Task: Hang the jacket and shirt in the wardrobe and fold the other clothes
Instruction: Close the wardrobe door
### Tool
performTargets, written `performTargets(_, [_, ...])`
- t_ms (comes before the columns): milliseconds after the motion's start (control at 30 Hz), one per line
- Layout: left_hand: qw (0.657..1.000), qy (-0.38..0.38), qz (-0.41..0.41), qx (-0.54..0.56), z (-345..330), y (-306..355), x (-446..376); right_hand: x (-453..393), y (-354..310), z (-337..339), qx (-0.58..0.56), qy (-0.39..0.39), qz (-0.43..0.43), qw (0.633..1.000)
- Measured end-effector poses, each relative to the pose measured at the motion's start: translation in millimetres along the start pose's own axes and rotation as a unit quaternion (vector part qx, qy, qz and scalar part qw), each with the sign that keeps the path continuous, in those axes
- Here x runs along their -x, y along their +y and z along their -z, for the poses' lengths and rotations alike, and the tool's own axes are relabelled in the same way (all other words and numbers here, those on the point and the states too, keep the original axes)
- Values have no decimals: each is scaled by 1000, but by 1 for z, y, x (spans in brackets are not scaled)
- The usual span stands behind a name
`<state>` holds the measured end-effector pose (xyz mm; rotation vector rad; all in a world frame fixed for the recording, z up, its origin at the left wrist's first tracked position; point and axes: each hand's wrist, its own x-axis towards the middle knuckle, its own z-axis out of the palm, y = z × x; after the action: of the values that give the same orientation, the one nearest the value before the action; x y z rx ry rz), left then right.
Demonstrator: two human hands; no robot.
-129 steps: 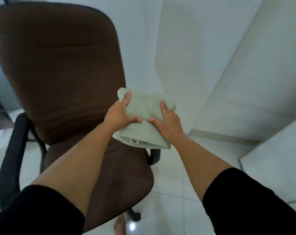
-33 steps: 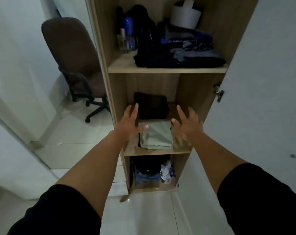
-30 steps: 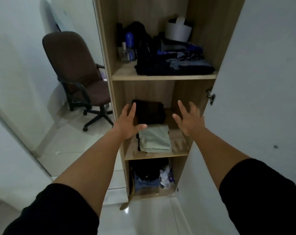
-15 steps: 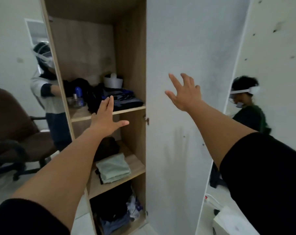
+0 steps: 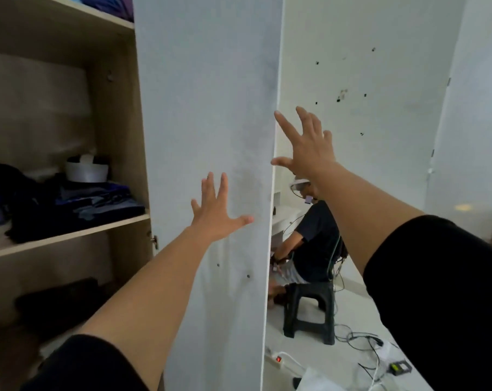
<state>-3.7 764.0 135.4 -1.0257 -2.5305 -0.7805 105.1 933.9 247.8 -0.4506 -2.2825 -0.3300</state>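
Note:
The wooden wardrobe (image 5: pixel 117 114) stands open on my left, its white door (image 5: pixel 208 94) swung out in front of me. My left hand (image 5: pixel 218 211) is spread flat against the door's face, holding nothing. My right hand (image 5: pixel 306 145) is open with fingers spread at the door's free edge, thumb near that edge. Dark folded clothes (image 5: pixel 78 210) lie on the middle shelf (image 5: pixel 69 235). A dark garment (image 5: pixel 58 303) sits on the shelf below. The green folded garment is out of sight.
A white round box (image 5: pixel 86 172) stands behind the clothes on the shelf. Behind the door a person in a dark shirt (image 5: pixel 315 241) sits on a black stool (image 5: pixel 309 311). Cables and a power strip (image 5: pixel 281 359) lie on the floor at the right.
My view has swung right, away from the shelves. Both hands, empty since leaving the green garment on the lower shelf, moved right: the left onto the door face, the right to its edge.

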Motion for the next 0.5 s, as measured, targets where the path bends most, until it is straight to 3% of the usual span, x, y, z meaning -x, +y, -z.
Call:
performTargets(267, [995, 65, 62, 46, -47, 55, -47, -29, 31, -34, -74, -2, 74, 995])
performTargets(500, [992, 57, 97, 62, -63, 61, -59, -37, 42, -51, -131, -3, 90, 987])
